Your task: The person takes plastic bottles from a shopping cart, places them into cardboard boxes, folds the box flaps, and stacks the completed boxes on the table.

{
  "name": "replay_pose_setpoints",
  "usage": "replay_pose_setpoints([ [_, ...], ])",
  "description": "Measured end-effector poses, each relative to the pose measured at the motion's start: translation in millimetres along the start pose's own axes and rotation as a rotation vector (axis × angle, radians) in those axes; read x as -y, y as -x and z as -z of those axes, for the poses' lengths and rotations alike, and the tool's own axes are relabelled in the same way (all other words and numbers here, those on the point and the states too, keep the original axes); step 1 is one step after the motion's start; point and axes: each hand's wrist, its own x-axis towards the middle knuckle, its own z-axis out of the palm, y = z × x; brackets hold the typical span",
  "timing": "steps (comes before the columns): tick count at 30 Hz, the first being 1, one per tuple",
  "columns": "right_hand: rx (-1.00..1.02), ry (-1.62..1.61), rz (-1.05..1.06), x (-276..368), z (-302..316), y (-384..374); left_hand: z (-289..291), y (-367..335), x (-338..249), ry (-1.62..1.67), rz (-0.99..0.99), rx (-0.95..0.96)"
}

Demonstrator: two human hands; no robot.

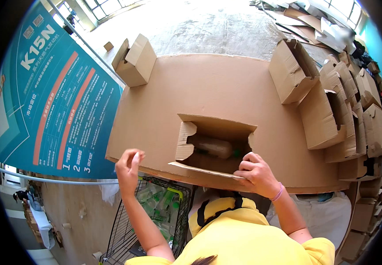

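Note:
An open cardboard box (184, 148) stands near the front edge of the cardboard-topped table (208, 88). Inside it lies a clear plastic bottle (213, 146) on its side, with a green cap toward the right. My right hand (256, 176) grips the box's near right rim, fingers and thumb closed on the cardboard edge. Off to the left, my left hand (128, 170) hovers by the table's front left edge, apart from the box. Its fingers are curled together, and nothing shows in them.
Below the table's front left stands a black wire basket (182, 212) of clear bottles with green caps. A small carton (136, 62) sits at the far left corner. Several open cartons (323, 117) crowd the right side. A teal printed banner (58, 101) leans at left.

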Motion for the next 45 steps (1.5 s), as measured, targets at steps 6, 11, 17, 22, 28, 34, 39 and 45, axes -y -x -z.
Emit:
replay_pose_setpoints([
  [6,0.037,-0.023,-0.091,7.1,-1.0,-4.8,-0.1,124.2,285.8,-0.756,0.580,0.609],
  [11,0.015,-0.024,-0.157,11.5,-1.1,-6.1,-109.5,215.9,333.6,-0.719,0.605,1.033],
  [17,-0.009,0.026,-0.195,23.6,-3.9,-4.2,-126.4,236.2,350.4,-0.467,0.493,0.533],
  [22,-0.042,0.038,-0.212,24.5,-6.4,-2.5,-134.0,195.3,328.1,-0.540,0.466,0.688],
  [28,-0.043,0.043,-0.225,23.1,-9.5,-1.4,-162.0,177.0,345.6,-0.647,0.706,0.907],
  [34,-0.052,0.010,-0.147,22.2,-11.3,-8.8,-144.0,219.3,440.2,-0.307,0.833,0.795],
  [39,-0.043,0.005,-0.153,14.3,-10.1,-3.8,-51.0,209.0,321.4,0.279,1.206,0.472],
  [45,-0.032,-0.009,-0.093,11.7,-8.4,-5.1,40.4,257.0,244.8,0.852,1.014,0.189],
])
